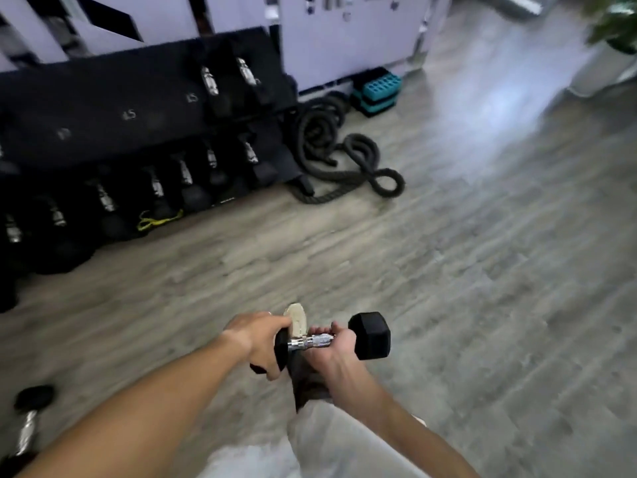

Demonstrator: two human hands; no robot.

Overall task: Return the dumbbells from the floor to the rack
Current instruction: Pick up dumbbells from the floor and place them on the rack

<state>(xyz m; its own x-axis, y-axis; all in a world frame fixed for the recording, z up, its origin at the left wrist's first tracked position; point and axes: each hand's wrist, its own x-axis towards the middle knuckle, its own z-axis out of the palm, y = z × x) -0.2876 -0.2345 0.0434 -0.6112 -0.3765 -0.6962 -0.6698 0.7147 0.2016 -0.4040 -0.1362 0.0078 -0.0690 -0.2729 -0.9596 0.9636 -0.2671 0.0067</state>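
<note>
Person is carrying one dumbbell (332, 339) crosswise at 6 o'clock, clear of the floor (482, 236), rack (138, 132) standing well apart at 10 o'clock. Left hand (256, 343) is wrapping over the dumbbell's left head, fingers curled round it; right hand (331, 350) is gripping the knurled handle from beneath, fingers curling over the top. Risk, as a judgement: the left hand is holding a faceted head rather than the bar, so the weight could be rolling out of that grip and dropping toward the foot (296, 320) showing just behind it. A second dumbbell (27, 422) is lying on the floor at 8 o'clock, and a thick rope (344, 157) is sprawling in loops at 12 o'clock beside the rack's right end; either could be catching a step on the walk over. Frame is blurring, so the rack's free slots are hard to read; a misjudged slot could be knocking a neighbour. Materials: dumbbell heads are looking like matte black rubber, hexagonal; handle bright chrome, cross-hatched at the middle. Floor is showing grey wood-grain planks with a sheen. Rack is dark, sloped, two tiers, chrome handles glinting in rows.
</note>
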